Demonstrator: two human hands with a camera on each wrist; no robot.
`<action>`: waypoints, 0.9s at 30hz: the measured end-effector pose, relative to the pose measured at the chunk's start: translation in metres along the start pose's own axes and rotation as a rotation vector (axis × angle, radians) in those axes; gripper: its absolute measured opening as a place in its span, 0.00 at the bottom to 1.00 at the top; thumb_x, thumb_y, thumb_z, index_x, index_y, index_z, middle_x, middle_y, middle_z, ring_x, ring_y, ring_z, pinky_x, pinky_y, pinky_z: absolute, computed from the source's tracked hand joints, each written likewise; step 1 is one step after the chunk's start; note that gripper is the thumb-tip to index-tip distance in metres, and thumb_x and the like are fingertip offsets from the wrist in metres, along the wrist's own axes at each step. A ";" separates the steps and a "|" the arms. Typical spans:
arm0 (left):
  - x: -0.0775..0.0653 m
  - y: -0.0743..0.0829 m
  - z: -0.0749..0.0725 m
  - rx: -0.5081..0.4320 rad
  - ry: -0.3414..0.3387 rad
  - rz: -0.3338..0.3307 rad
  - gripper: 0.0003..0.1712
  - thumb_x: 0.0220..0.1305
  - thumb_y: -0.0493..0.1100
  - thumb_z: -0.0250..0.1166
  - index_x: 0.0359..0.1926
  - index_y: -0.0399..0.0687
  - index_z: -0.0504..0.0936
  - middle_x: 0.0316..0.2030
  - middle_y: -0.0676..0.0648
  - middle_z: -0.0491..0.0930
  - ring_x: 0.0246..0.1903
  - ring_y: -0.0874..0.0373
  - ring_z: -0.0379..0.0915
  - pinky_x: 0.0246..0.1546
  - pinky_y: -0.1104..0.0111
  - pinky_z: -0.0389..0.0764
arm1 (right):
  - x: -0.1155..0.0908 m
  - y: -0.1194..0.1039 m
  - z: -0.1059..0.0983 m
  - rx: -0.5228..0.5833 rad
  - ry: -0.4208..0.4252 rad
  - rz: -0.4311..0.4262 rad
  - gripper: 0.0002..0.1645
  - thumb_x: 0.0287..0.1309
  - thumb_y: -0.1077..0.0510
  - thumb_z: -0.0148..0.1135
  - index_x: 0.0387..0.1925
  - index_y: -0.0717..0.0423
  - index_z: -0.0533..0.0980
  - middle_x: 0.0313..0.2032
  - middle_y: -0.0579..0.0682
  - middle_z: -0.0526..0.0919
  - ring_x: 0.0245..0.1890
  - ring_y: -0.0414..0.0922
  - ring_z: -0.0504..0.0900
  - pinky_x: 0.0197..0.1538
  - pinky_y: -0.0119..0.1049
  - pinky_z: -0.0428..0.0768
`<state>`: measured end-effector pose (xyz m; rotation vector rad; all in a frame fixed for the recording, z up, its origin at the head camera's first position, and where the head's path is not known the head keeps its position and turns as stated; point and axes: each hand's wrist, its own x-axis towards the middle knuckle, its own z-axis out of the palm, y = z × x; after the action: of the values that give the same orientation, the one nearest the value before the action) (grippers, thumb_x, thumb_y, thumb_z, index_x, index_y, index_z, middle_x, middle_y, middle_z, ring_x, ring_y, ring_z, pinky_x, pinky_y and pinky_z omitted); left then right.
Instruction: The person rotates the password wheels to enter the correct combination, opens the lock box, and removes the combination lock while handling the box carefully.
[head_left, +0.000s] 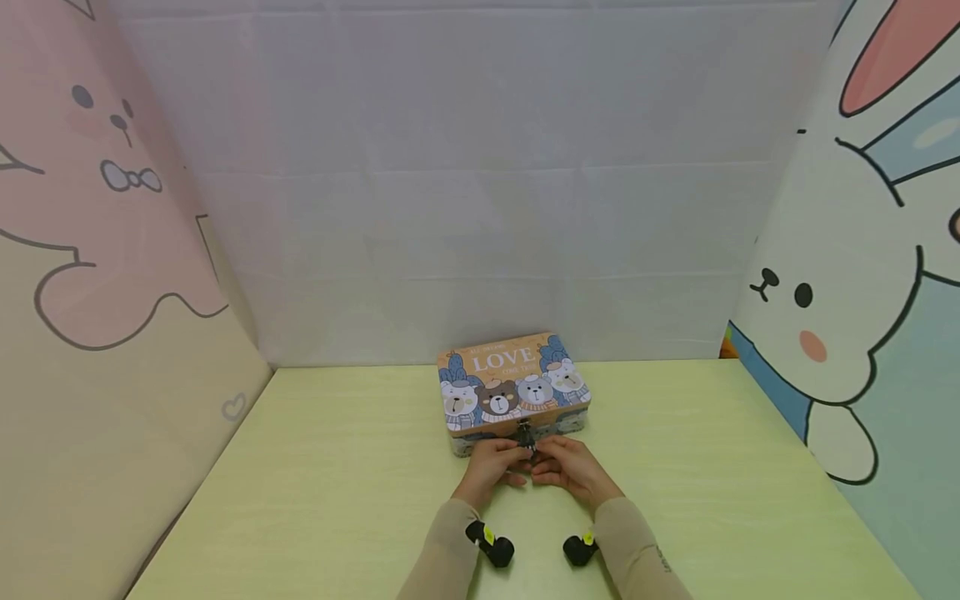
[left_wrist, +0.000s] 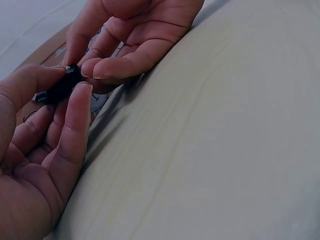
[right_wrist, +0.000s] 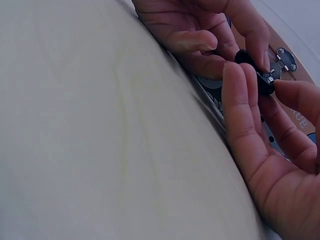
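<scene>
A tin box point(head_left: 498, 367) with a lid printed with bears and the word LOVE sits on the table, its lid down. At its front is a metal hasp point(right_wrist: 286, 60), and a small black padlock point(right_wrist: 265, 84) is right at this hasp. My left hand point(head_left: 489, 468) pinches the padlock from the left between thumb and fingers. From the other side my right hand point(head_left: 572, 468) pinches it too, thumb near its small metal part. Fingers of both hands cover much of the padlock's body.
The pale yellow-green table point(head_left: 315, 483) reaches back to a white cloth wall point(head_left: 480, 183). Cartoon-printed panels stand at the left point(head_left: 112, 292) and right point(head_left: 840, 333). Black wrist cameras point(head_left: 498, 550) hang by both sleeves.
</scene>
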<state>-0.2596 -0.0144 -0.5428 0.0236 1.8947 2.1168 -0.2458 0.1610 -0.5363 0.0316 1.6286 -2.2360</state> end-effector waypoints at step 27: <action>0.003 -0.002 0.001 0.034 0.010 -0.012 0.09 0.64 0.36 0.66 0.37 0.30 0.84 0.24 0.46 0.83 0.24 0.59 0.81 0.22 0.68 0.86 | 0.001 0.002 -0.003 -0.001 -0.014 -0.007 0.09 0.74 0.63 0.49 0.40 0.58 0.77 0.32 0.52 0.80 0.28 0.41 0.83 0.37 0.35 0.87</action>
<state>-0.2615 -0.0126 -0.5452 0.0099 1.9320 2.0804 -0.2468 0.1626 -0.5394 0.0098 1.6253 -2.2352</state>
